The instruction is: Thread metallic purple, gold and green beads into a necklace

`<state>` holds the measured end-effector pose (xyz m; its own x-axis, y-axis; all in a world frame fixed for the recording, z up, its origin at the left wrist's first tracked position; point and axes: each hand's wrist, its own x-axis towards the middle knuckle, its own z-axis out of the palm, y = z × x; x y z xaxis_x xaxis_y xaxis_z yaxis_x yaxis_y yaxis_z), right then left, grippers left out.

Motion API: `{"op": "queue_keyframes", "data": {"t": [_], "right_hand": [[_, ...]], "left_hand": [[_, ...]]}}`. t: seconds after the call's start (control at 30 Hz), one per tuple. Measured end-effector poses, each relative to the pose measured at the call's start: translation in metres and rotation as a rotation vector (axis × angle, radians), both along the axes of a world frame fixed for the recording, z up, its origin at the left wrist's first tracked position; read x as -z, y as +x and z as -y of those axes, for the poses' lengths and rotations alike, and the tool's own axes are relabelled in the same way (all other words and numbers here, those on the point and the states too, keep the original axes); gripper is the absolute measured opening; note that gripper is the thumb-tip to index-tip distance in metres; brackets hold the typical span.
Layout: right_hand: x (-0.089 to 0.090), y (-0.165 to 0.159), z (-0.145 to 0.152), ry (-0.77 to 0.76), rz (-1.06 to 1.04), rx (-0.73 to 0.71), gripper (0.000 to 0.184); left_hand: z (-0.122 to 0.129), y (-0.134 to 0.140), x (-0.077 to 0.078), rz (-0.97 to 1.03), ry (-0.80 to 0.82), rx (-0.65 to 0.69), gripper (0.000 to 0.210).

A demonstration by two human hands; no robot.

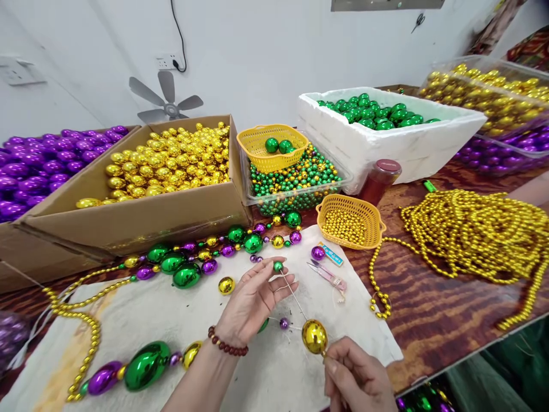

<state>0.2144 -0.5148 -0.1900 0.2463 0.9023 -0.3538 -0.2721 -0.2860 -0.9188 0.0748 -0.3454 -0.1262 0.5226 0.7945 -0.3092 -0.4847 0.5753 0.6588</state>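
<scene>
Between the thumb and fingers of my left hand [253, 297] is a small green bead [278, 266]. A thin white string [294, 296] runs from it down to a large gold bead [314, 336]. Just below that gold bead, my right hand [358, 377] pinches the string's end; the fingertips partly hide it. Behind my left wrist lies more of the strand, with a small purple bead [283, 323], a big green oval bead [148, 366] and a purple oval bead [105, 377]. A loose gold bead [226, 285] rests on the white cloth [171, 309].
Along the back stand a cardboard box [141, 220] of gold beads, a clear tub [295, 197] of mixed beads and a white foam box [394, 149]. A yellow basket [377, 232], pink-handled snips [328, 276] and gold bead chains [472, 234] lie to the right.
</scene>
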Motion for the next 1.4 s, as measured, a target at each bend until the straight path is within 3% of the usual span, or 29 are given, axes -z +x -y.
{"op": "queue_keyframes", "data": {"t": [0.2, 0.3, 0.43, 0.57, 0.63, 0.73, 0.83, 0.9, 1.0, 1.13, 1.2, 1.3, 1.4], "right_hand": [[0.006, 0.004, -0.011, 0.081, 0.059, -0.019, 0.036], [0.008, 0.007, -0.021, 0.098, 0.136, -0.057, 0.031], [0.008, 0.019, -0.026, 0.091, 0.315, -0.161, 0.024], [-0.004, 0.035, -0.024, 0.168, 0.510, -0.067, 0.017], [-0.015, 0.038, -0.026, 0.225, 0.481, -0.027, 0.020], [-0.027, 0.036, -0.035, 0.312, 0.382, -0.083, 0.024], [-0.026, 0.031, -0.042, 0.332, 0.364, -0.064, 0.015], [-0.018, 0.029, -0.043, 0.294, 0.339, -0.020, 0.019], [-0.008, 0.027, -0.040, 0.250, 0.276, 0.019, 0.026], [-0.010, 0.022, -0.039, 0.281, 0.198, 0.071, 0.028], [-0.019, 0.019, -0.039, 0.313, 0.159, 0.105, 0.027], [-0.034, 0.015, -0.038, 0.369, 0.057, 0.119, 0.027], [-0.041, 0.013, -0.034, 0.409, -0.037, 0.093, 0.029]], "left_hand": [[0.005, 0.001, -0.005, -0.191, 0.120, 0.122, 0.022], [0.009, 0.006, -0.004, -0.330, 0.254, 0.192, 0.017], [0.010, 0.016, -0.005, -0.540, 0.468, 0.188, 0.019], [0.010, 0.025, -0.022, -0.600, 0.634, 0.171, 0.018], [0.013, 0.031, -0.034, -0.618, 0.718, 0.182, 0.017], [0.016, 0.042, -0.054, -0.617, 0.829, 0.239, 0.019], [0.012, 0.052, -0.062, -0.600, 0.887, 0.324, 0.020], [0.000, 0.058, -0.057, -0.590, 0.856, 0.348, 0.023], [-0.026, 0.067, -0.033, -0.729, 0.859, 0.277, 0.030], [-0.047, 0.089, 0.007, -1.225, 1.223, 0.261, 0.025], [-0.047, 0.101, 0.021, -1.348, 1.290, 0.267, 0.029], [-0.044, 0.113, 0.032, -1.351, 1.255, 0.252, 0.027], [-0.046, 0.112, 0.033, -1.289, 1.204, 0.225, 0.021]]}}
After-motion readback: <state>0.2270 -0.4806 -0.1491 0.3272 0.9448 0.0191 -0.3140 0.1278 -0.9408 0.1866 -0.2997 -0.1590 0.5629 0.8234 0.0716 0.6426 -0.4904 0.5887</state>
